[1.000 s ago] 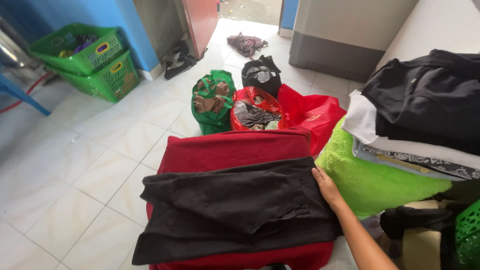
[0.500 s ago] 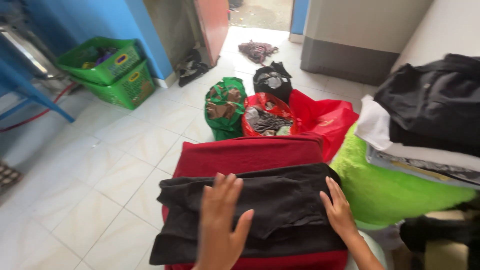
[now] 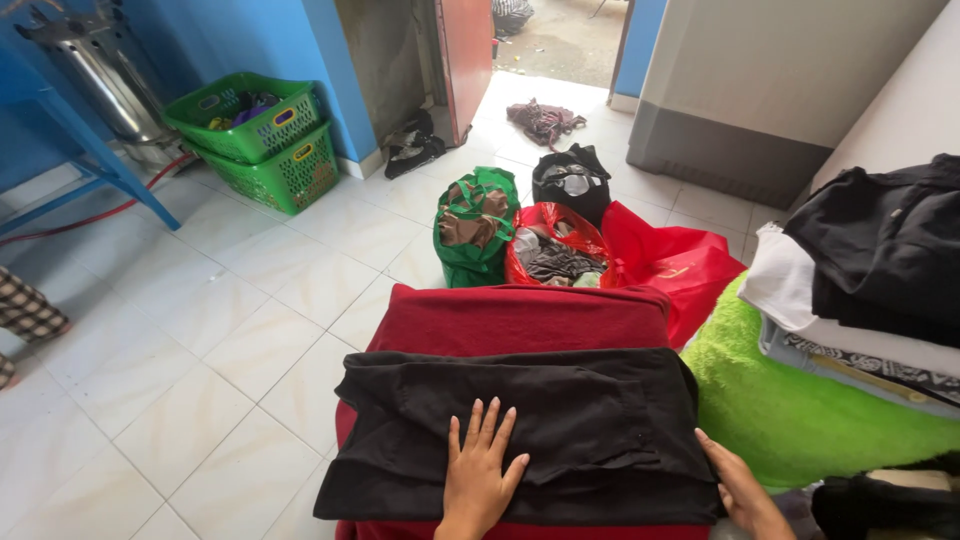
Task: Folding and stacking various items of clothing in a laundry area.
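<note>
Baskets of green plastic sit far left on the white tile floor. Left hand lies flat, fingers spread, on the black folded cloth covering the red tabletop. Right hand presses flat on the cloth's right edge.

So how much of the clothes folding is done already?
Done: a folded stack sits at the right. In hand: the left hand lies flat on a black garment and the right hand is at its edge. Left: three bags of clothes, green, red and black.
</note>
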